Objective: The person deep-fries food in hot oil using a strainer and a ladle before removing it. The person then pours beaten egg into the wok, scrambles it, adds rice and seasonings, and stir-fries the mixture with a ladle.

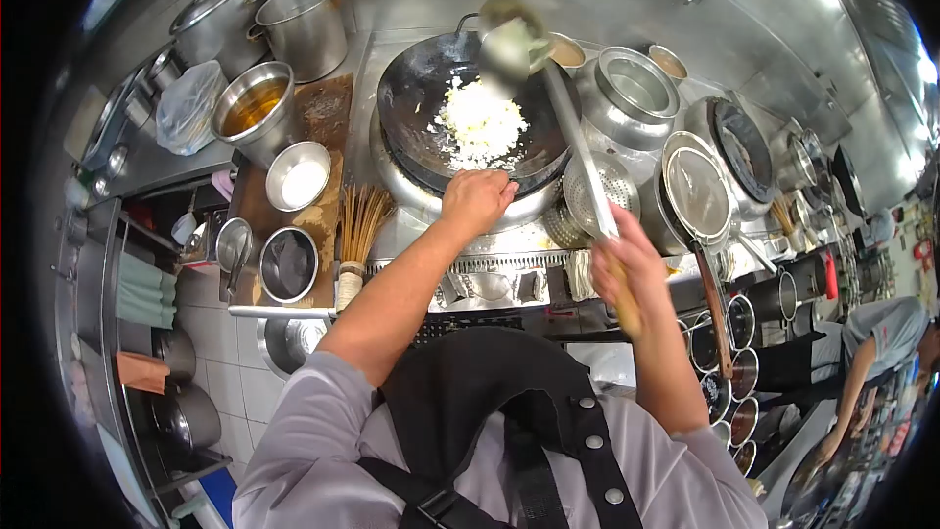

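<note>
A black wok [411, 88] sits on the stove with white and yellow food [480, 120], which looks like rice and egg, inside it. My left hand [477, 201] is closed at the wok's near rim; whatever it grips there is hidden. In my right hand [632, 269] is the wooden handle of a long metal ladle [584, 152]. The ladle's bowl, blurred by motion, is raised over the far right part of the wok, with something pale green in or against it.
A bamboo brush [362, 225], a white bowl [299, 176] and a pot of amber liquid [257, 108] stand left. Right of the wok are a perforated strainer [609, 186], a lidded pot [636, 83] and a mesh sieve [697, 193]. Another person [871, 343] is at far right.
</note>
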Action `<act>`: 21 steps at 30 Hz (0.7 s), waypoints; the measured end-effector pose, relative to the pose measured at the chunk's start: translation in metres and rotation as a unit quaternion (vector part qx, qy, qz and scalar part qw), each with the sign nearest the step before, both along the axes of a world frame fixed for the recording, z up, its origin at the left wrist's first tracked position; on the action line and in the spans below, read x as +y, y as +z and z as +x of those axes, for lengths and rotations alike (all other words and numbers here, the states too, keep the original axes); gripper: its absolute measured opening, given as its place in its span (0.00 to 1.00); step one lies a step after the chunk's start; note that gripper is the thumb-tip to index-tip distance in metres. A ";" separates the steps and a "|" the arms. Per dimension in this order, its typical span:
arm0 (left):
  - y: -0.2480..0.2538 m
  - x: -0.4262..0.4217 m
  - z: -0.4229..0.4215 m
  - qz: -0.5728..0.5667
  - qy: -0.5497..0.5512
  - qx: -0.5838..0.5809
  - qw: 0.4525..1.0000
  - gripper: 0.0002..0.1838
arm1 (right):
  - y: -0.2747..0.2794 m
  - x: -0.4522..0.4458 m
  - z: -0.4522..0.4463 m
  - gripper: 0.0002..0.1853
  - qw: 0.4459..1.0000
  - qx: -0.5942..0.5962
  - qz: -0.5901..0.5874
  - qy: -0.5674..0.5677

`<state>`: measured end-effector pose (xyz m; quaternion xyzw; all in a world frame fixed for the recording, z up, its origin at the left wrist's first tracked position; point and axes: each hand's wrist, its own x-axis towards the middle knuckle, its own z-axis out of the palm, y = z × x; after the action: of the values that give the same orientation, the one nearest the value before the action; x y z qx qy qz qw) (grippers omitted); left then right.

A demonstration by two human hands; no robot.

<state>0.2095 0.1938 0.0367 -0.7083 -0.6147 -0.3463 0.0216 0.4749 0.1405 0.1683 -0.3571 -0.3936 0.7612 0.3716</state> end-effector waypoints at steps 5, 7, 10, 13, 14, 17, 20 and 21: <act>0.004 0.002 0.006 -0.033 0.025 0.002 0.999 0.16 | -0.074 0.081 -0.042 0.27 0.987 -0.131 0.010 0.090; 0.002 0.001 0.006 -0.011 0.024 -0.001 1.000 0.17 | -0.065 0.076 -0.039 0.26 0.977 -0.172 0.063 0.104; 0.002 0.001 0.006 -0.026 0.024 0.006 0.999 0.17 | -0.066 0.065 -0.012 0.25 0.991 0.018 -0.059 0.118; 0.005 0.002 0.006 -0.035 0.028 0.011 0.999 0.18 | -0.080 0.094 -0.021 0.25 0.980 -0.108 -0.064 0.155; 0.006 0.001 0.007 -0.033 0.026 0.013 0.999 0.18 | -0.084 0.099 -0.026 0.24 0.975 -0.169 0.026 0.139; 0.014 0.001 0.003 -0.033 0.013 0.005 0.999 0.19 | -0.086 0.098 -0.034 0.24 0.982 -0.137 0.096 0.087; 0.016 0.004 0.002 -0.100 0.011 0.000 0.995 0.20 | -0.094 0.121 -0.033 0.24 0.987 -0.137 0.041 0.078; 0.016 0.009 -0.001 -0.091 0.003 0.001 0.996 0.21 | -0.091 0.123 -0.033 0.24 0.984 -0.159 0.016 0.082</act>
<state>0.2084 0.2029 0.0527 -0.7056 -0.6462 -0.2878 -0.0414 0.4420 0.2637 0.0769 -0.4338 -0.4876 0.7166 0.2460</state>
